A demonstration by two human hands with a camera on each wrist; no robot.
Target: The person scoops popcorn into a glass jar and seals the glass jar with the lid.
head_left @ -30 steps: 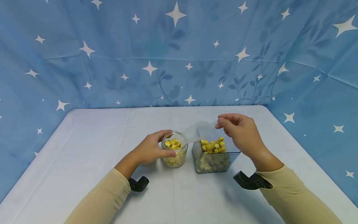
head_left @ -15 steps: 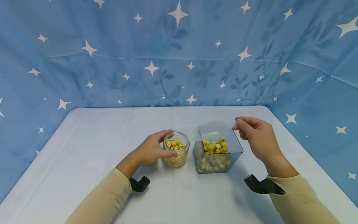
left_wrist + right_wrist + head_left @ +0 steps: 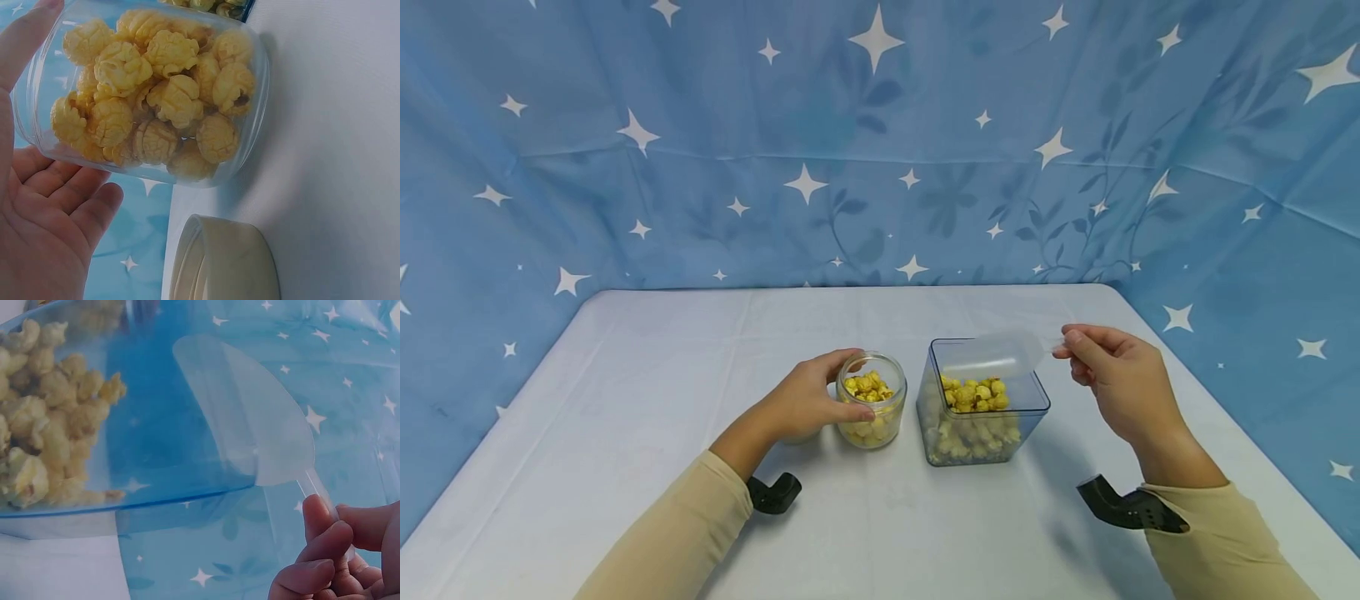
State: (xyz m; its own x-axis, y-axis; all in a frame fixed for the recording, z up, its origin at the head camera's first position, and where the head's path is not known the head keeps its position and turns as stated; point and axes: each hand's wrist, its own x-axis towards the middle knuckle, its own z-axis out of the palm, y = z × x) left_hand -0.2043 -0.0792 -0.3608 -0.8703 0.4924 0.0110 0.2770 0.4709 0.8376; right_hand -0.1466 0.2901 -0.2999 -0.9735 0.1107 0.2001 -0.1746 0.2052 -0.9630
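Note:
My left hand grips a clear glass jar from its left side, thumb in front and fingers behind. Yellow popcorn fills a good part of the jar, which stands upright on the table. To its right is a clear bluish square bin with more popcorn in it. My right hand pinches the thin handle of a translucent plastic scoop. The scoop's blade hangs over the far right part of the bin's opening, and no popcorn shows on it.
A pale round lid lies beside the jar, mostly hidden behind my left hand in the head view. The white-covered table meets a blue star-printed curtain at its far edge.
My right hand has moved right and slightly toward me, taking the scoop from the jar's mouth to above the bin. The left hand and jar have stayed in place.

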